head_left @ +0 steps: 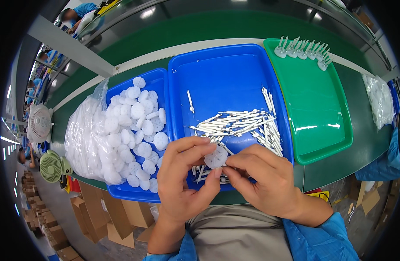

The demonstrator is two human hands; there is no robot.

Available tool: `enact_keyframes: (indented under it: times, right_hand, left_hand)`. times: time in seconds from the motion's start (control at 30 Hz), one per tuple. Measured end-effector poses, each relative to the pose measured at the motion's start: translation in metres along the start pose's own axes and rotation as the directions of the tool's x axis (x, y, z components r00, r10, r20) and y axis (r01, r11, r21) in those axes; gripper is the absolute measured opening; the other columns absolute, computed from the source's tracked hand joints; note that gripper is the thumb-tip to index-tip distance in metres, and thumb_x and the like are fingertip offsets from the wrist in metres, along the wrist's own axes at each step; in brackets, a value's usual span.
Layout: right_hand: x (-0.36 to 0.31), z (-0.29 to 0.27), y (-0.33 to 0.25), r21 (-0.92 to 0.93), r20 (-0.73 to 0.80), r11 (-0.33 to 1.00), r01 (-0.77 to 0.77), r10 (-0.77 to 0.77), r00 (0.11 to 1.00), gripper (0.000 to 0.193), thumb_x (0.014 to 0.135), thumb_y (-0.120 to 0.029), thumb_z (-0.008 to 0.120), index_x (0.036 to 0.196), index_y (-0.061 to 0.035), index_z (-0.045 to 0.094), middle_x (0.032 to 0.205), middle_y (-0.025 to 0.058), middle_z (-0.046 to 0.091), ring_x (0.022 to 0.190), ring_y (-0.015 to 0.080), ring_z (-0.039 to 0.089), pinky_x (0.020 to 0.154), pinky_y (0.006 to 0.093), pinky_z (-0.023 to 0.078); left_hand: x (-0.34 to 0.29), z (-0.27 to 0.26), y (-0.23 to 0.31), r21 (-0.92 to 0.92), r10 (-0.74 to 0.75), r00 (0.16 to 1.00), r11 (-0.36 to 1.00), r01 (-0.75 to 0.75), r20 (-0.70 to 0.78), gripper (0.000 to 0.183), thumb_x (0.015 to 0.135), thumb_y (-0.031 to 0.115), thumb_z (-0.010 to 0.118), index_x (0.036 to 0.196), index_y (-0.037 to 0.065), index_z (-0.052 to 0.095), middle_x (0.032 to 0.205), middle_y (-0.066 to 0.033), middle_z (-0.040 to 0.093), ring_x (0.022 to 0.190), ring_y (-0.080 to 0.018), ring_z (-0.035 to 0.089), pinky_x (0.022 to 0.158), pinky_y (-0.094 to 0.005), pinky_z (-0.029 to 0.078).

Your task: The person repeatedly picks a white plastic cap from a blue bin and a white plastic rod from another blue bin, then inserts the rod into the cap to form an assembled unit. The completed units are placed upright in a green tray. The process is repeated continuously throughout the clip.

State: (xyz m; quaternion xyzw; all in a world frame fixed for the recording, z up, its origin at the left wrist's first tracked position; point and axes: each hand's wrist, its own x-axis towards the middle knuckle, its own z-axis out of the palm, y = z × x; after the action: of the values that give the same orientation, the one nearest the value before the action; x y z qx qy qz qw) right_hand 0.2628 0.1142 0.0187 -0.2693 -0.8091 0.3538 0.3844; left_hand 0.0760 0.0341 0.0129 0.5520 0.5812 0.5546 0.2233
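In front of me, over the near part of the large blue tray (217,78), my left hand (182,178) holds a translucent white plastic disc (216,157) between thumb and fingers. My right hand (263,178) pinches at the disc's right edge; what lies between its fingertips is too small and covered to make out. Below both hands, the tray bears a loose pile of thin white pins (234,124) with darker tips. One pin (190,101) lies apart at the tray's left.
To the left, a smaller blue tray (158,80) is heaped with white discs (139,111) beside a clear plastic bag (84,135). On the right, a green tray (317,117) bears several discs with upright pins (302,50) along its far edge. Two fans (52,166) and cardboard boxes (117,213) are at left.
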Motion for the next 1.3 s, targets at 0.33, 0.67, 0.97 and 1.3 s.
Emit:
enact_keyframes:
  times: [0.33, 0.67, 0.97, 1.3]
  right_hand:
    - [0.022, -0.029, 0.008, -0.224, 0.219, 0.942, 0.251, -0.202, 0.955, 0.042, 0.095, -0.008, 0.077, 0.137, -0.0087, 0.076, 0.105, 0.0075, 0.069, 0.082, 0.0233, 0.074, 0.063, 0.037, 0.059]
    - [0.092, -0.158, 0.116, -0.665, -0.121, 0.691, -0.282, 0.273, 0.954, 0.041, 0.094, -0.021, 0.087, 0.128, -0.0016, 0.074, 0.094, 0.0155, 0.081, 0.087, 0.0357, 0.08, 0.075, 0.0473, 0.062]
    - [0.086, -0.193, 0.141, -0.502, -0.38, 0.749, -0.432, 0.257, 0.888, 0.028, 0.098, -0.013, 0.084, 0.12, 0.0017, 0.076, 0.085, 0.0111, 0.078, 0.076, 0.0205, 0.075, 0.069, 0.0379, 0.057]
    - [0.019, -0.085, 0.013, -0.607, 0.424, 0.786, 0.117, 0.197, 0.884, 0.017, 0.092, -0.016, 0.086, 0.101, -0.0032, 0.079, 0.098, 0.0113, 0.07, 0.103, 0.0327, 0.067, 0.09, 0.0458, 0.055]
  left_hand:
    - [-0.007, 0.004, 0.003, -0.374, -0.306, 0.952, 0.883, 0.285, 0.005, 0.027, 0.105, -0.003, 0.08, 0.128, -0.006, 0.067, 0.134, -0.0156, 0.069, 0.107, -0.0174, 0.079, 0.089, -0.027, 0.065]
    - [0.007, -0.046, -0.005, 0.79, 0.056, 0.989, 0.608, 0.077, -0.14, 0.059, 0.095, 0.003, 0.081, 0.151, -0.001, 0.064, 0.129, -0.0143, 0.073, 0.133, -0.034, 0.063, 0.116, -0.046, 0.047]
    - [-0.001, -0.062, -0.023, 0.73, -0.105, 0.99, 0.669, 0.142, -0.096, 0.036, 0.09, -0.007, 0.079, 0.124, 0.002, 0.074, 0.118, -0.0135, 0.071, 0.117, -0.0356, 0.063, 0.106, -0.0455, 0.049]
    - [0.013, -0.055, -0.025, 0.726, -0.075, 0.99, 0.674, 0.138, -0.119, 0.031, 0.095, -0.005, 0.079, 0.124, 0.003, 0.078, 0.121, -0.0132, 0.073, 0.114, -0.0324, 0.068, 0.103, -0.0416, 0.053]
